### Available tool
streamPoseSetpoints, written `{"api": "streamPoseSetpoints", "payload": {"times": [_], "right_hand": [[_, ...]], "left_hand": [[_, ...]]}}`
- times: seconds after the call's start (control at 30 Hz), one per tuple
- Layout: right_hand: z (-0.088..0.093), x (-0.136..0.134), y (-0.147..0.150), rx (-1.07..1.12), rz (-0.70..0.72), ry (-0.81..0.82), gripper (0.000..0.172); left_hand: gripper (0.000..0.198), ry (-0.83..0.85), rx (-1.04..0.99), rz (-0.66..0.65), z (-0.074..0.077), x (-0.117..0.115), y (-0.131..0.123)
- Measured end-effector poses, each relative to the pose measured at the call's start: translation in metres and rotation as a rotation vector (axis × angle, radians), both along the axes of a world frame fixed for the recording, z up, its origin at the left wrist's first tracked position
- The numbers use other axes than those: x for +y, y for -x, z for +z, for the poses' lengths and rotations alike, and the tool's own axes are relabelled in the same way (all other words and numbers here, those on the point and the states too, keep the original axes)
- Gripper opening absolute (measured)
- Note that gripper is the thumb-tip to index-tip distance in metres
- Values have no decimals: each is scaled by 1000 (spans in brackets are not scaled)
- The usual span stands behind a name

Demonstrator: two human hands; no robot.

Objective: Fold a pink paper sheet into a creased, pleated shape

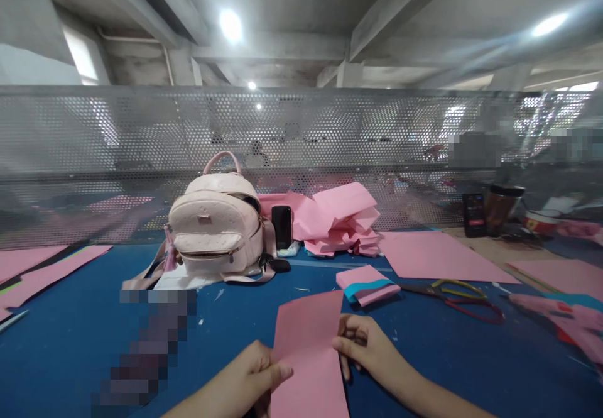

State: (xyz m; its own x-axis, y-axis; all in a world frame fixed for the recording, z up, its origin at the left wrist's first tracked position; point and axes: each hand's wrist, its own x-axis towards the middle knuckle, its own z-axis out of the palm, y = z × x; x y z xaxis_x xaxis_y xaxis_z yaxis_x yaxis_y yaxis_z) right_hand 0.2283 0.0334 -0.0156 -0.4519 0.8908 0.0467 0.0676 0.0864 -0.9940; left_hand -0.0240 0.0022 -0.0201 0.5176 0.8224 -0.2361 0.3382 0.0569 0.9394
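Note:
A pink sheet of paper (308,355) stands tilted up between my hands above the blue tabletop. My left hand (264,374) is closed on its left edge, thumb in front and the other fingers hidden behind. On the right edge, my right hand (360,346) pinches the sheet between thumb and fingers. Just beyond the right hand lies a small folded pink packet (367,283) with a blue band. A pair of scissors (452,295) with red and yellow handles rests to the right of the packet.
A pale pink backpack (217,223) stands at the back left, with a black phone (282,227) beside it. Crumpled pink paper (342,217) is heaped near the perforated metal divider (414,129). A flat pink sheet (443,256) lies back right, near a tumbler (503,207).

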Motion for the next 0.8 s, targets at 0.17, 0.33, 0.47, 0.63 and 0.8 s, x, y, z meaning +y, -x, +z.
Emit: {"api": "streamPoseSetpoints", "payload": {"times": [0.17, 0.33, 0.47, 0.63, 0.8], "right_hand": [[0, 2, -1, 47, 16, 30, 48], [1, 3, -1, 37, 11, 33, 45], [0, 4, 0, 46, 8, 29, 47], [-1, 5, -2, 71, -40, 14, 49], [4, 3, -4, 83, -82, -23, 49]], "left_hand": [[65, 6, 56, 15, 5, -2, 6], [61, 33, 115, 23, 9, -4, 11], [63, 43, 138, 32, 10, -5, 9], [61, 39, 147, 24, 14, -5, 7], [58, 27, 153, -3, 18, -5, 9]]}}
